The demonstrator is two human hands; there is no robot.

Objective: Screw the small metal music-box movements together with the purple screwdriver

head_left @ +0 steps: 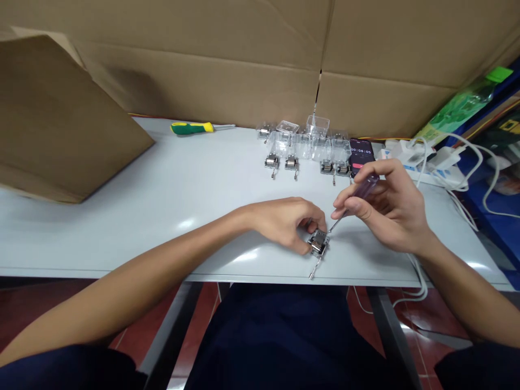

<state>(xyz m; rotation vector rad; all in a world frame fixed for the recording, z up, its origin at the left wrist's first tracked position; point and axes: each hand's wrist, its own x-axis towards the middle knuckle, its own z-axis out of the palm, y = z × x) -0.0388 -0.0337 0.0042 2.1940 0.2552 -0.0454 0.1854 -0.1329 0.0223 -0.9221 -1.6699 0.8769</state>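
Observation:
A small metal music box mechanism (318, 242) with a hand crank (315, 268) lies near the front edge of the table. My left hand (290, 222) pinches it between thumb and fingers from the left side. In my right hand (392, 208) is a screwdriver (365, 187) with a clear purplish handle, held at a slant. Its thin shaft points down to the left, and the tip meets the right side of the mechanism or stops just beside it; I cannot tell which.
Several similar crank mechanisms (291, 162) and clear plastic cases (303, 145) stand at the back. A green-yellow screwdriver (192, 128) lies behind, left of them. A phone (361, 154), a power strip (434, 168) with white cables and a bottle (463, 105) are right. Cardboard (65, 119) stands left.

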